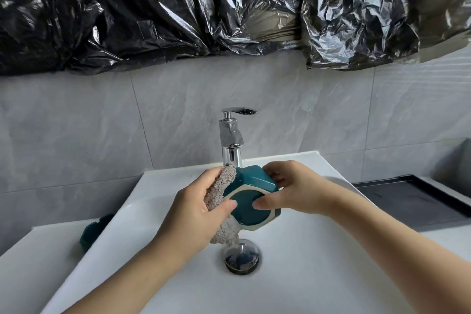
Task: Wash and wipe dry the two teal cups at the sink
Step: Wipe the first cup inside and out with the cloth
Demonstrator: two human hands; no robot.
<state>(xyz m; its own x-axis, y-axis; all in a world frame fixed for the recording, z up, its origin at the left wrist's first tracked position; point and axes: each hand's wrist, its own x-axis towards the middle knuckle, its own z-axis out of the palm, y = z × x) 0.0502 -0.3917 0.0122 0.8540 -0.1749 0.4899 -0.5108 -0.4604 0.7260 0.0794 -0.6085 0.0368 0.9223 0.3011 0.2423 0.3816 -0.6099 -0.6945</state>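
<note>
We count 2 teal cups: one held [251, 199], one at 8 o'clock [93, 231]. 1 cloth [221, 186], 1 faucet [230, 135], 1 drain [241, 260], 2 hands.

Crumpled black plastic sheeting [153, 13] along grey tiled wall [76, 120], dark tray [413, 201] on right tabletop [448, 237]

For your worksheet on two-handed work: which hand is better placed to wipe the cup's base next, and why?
The left hand. It already grips the cloth against the cup, thumb on the base, while the right hand holds the cup over the sink.
</note>
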